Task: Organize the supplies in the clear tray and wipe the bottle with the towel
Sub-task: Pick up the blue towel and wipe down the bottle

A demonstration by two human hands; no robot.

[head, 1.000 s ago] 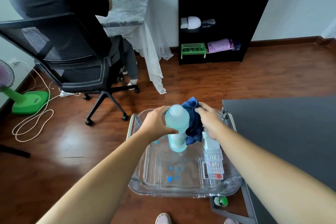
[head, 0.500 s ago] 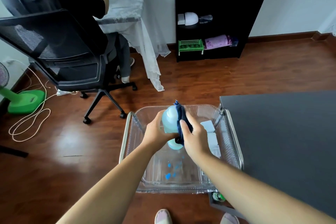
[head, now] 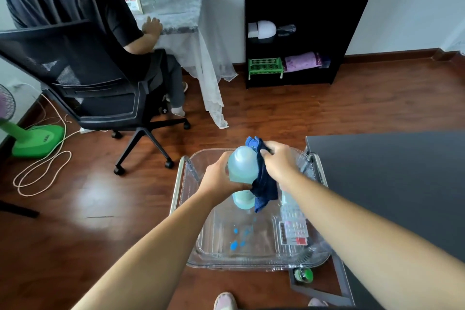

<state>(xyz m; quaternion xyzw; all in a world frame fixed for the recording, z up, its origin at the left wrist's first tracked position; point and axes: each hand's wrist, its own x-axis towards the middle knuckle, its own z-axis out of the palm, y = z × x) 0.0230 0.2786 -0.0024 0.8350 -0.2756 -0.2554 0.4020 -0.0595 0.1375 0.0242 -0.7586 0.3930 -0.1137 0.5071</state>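
Sam: Since a moment ago the right grip has slid from the front of the bottle up to its right side, near the top. The towel went with it.
Lee: What does it hold?
Sam: It pinches the blue towel. The cloth hangs down the bottle's right side and touches it.
Lee: And the left grip?
Sam: Its fingers curl round the bottle's left side. I think it holds tight so the bottle does not spin while the towel rubs.
Lee: Where is the bottle?
Sam: Over the far half of the clear tray, almost straight up. I cannot tell if its bottom rests in the tray or hangs just above it. I guess it stays there so drips fall in the tray, not on the floor.
Lee: Are there drips?
Sam: Some blue spots sit on the tray bottom. I cannot tell what they are.
Lee: And the supplies?
Sam: One little box lies along the tray's right side, near the dark counter. It looks tidy, so I think wiping is the job now.
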